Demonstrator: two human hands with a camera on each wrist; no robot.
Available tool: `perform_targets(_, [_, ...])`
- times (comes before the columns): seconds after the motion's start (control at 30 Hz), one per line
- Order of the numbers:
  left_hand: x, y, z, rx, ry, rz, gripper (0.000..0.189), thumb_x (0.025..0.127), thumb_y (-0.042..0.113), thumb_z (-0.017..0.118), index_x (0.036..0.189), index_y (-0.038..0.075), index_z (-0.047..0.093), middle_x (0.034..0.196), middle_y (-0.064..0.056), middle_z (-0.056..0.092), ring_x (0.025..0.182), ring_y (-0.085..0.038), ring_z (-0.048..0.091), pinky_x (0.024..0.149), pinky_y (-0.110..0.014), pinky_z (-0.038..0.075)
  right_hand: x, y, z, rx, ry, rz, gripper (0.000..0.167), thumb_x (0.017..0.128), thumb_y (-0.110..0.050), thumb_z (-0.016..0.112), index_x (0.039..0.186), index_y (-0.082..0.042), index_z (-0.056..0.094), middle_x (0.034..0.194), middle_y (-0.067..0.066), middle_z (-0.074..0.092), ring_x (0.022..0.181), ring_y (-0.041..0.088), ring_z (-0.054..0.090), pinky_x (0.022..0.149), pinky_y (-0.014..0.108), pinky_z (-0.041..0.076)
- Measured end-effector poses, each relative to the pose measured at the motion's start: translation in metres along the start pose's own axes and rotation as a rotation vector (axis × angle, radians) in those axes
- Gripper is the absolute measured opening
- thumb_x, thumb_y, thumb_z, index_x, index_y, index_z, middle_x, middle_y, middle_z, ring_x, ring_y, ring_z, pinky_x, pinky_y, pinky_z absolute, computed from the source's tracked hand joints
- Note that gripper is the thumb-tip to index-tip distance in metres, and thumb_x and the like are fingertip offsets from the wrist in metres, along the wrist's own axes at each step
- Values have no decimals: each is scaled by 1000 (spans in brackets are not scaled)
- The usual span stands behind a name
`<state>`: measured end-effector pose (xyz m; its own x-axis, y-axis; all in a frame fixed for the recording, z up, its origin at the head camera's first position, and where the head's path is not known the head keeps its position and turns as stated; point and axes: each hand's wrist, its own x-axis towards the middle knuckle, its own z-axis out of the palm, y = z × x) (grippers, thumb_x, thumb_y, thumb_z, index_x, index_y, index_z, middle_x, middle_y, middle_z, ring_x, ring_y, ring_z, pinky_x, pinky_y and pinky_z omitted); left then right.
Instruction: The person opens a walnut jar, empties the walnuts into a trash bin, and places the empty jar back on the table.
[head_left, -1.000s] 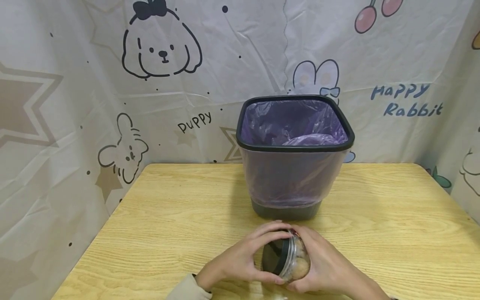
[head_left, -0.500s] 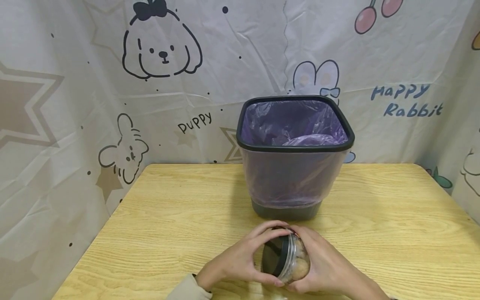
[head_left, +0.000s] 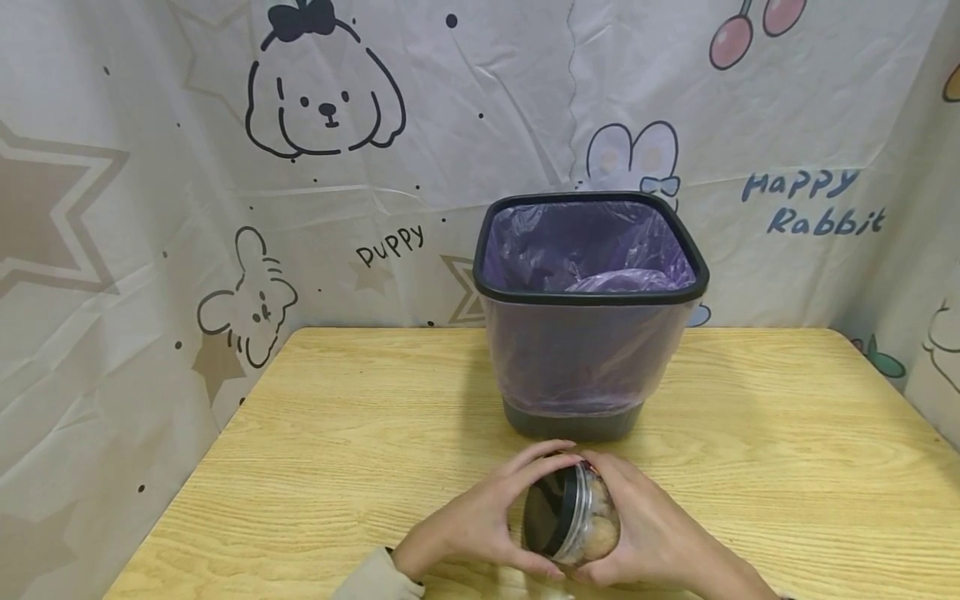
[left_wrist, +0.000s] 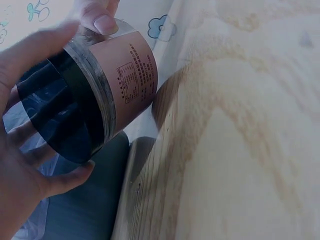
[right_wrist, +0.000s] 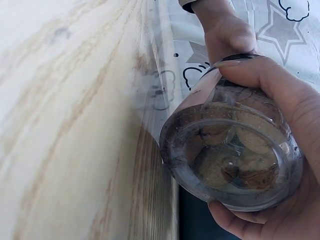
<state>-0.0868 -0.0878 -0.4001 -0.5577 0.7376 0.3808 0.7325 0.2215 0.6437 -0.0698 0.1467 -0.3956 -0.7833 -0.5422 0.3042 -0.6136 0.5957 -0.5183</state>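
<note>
A clear plastic jar (head_left: 600,525) lies tilted near the table's front, its black lid (head_left: 550,510) facing left. Round brown pieces (right_wrist: 255,135) show through its base. My left hand (head_left: 483,512) grips the lid, fingers spread over its far edge and thumb at its near edge. Around the jar's clear body my right hand (head_left: 652,525) is curled, thumb and fingers on opposite sides. A pink printed label (left_wrist: 132,75) wraps part of the body in the left wrist view. One side of the jar sits right at the tabletop.
Just beyond the hands stands a dark-rimmed trash bin (head_left: 592,296) with a purple plastic liner (head_left: 585,358). The wooden table (head_left: 337,417) extends to both sides. A printed cloth (head_left: 420,100) hangs behind the table and along its sides.
My left fingertips have shifted slightly upward along the lid's far edge, and the lid's face shows a little more. The right hand and the bin hold their places.
</note>
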Motion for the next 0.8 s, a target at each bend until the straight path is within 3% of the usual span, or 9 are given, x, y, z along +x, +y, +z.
perform_targets(0.2, [1,0,0,-9,29,-22,99,68,26,89,149,23,33,149,2,31,134,-15,37,108,-37,37,0,0,0,-21,14,-3,102,54,-52,88,137,-12,44,127,-3,53,106,14,55,80,37,53])
perform_targets(0.47, [3,-1,-1,0,30,109,94,69,19,88,147,13,37,151,-7,32,138,-20,34,110,-38,35,1,0,0,-14,2,-2,101,56,-53,87,136,-10,44,128,-1,53,106,15,56,80,37,53])
perform_targets(0.8, [2,-3,4,-53,58,-26,90,71,25,87,147,22,38,147,-3,36,131,-16,41,105,-37,40,-1,1,-1,61,-13,29,101,54,-46,91,138,-20,42,128,-12,49,107,8,53,83,33,52])
